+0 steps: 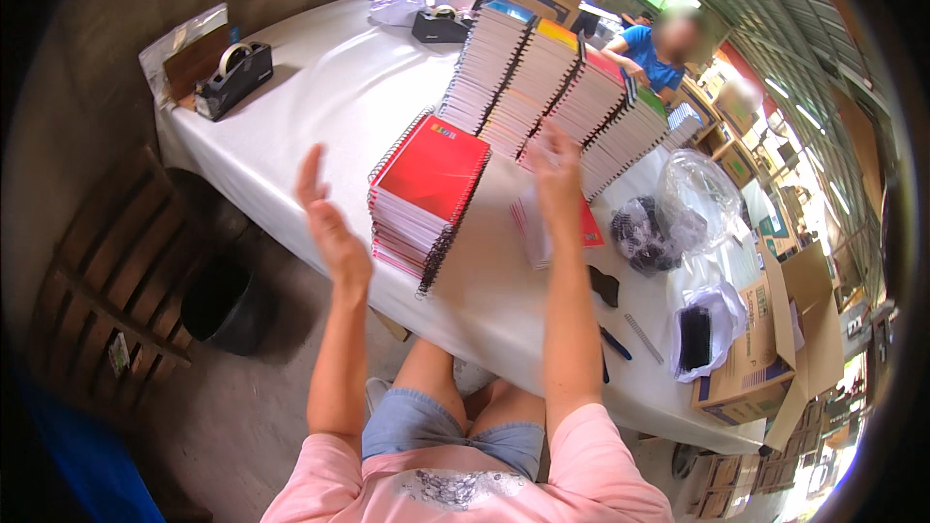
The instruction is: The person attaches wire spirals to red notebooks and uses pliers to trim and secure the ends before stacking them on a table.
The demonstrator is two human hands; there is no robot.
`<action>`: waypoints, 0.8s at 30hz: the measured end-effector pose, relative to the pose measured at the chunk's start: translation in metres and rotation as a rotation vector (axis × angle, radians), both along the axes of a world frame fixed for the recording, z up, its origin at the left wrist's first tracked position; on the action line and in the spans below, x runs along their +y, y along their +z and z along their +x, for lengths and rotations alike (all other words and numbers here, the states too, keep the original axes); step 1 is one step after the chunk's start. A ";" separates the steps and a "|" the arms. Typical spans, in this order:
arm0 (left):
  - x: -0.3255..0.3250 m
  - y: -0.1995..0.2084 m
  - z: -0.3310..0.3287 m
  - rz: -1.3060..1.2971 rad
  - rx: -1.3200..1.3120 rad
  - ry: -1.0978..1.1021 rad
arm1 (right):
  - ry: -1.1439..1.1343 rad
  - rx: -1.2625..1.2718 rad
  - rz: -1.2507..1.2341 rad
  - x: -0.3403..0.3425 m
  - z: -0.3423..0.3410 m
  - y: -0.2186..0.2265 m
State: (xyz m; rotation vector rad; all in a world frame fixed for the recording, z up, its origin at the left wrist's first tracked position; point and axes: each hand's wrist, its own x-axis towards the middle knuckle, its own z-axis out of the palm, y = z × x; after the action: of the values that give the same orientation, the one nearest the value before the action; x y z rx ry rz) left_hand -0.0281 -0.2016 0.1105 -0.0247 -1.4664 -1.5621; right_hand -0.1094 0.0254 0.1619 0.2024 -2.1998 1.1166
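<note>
My left hand point(334, 232) is raised with its fingers apart, just left of a stack of red spiral notebooks point(431, 169), and does not touch it. On the other side of the stack my right hand point(556, 174) is lifted, its fingers a little blurred but spread, with nothing seen in them. Below and behind that hand lies a small pile of unbound pages with a red cover point(589, 225), partly hidden by my forearm. Tall rows of coil-bound notebooks point(523, 73) with blue, yellow, red and green covers stand behind.
Two tape dispensers point(235, 79) point(443, 25) sit on the white-covered table point(320, 68). On the right are a bag of black coils point(644, 232), a clear plastic bag point(699, 189), a loose coil point(643, 337), a dark-handled tool point(614, 341) and an open carton point(751, 358). A person in blue point(651, 53) works beyond.
</note>
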 end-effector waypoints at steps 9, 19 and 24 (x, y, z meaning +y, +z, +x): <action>0.061 0.047 0.069 -0.187 0.651 -0.004 | -0.121 -0.602 0.057 0.204 0.027 -0.051; 0.172 0.010 0.057 0.399 -0.373 -1.055 | 0.051 -0.164 -0.277 0.079 0.165 -0.027; 0.155 0.018 0.058 -0.660 -0.325 -0.798 | 0.043 -0.301 -0.335 0.146 0.204 -0.053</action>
State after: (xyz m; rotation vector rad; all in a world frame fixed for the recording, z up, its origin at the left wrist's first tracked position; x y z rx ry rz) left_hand 0.0295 -0.0467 0.1286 -0.8665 -2.3625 -1.6323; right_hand 0.0943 0.1716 0.1084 -0.0695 -2.2253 1.6051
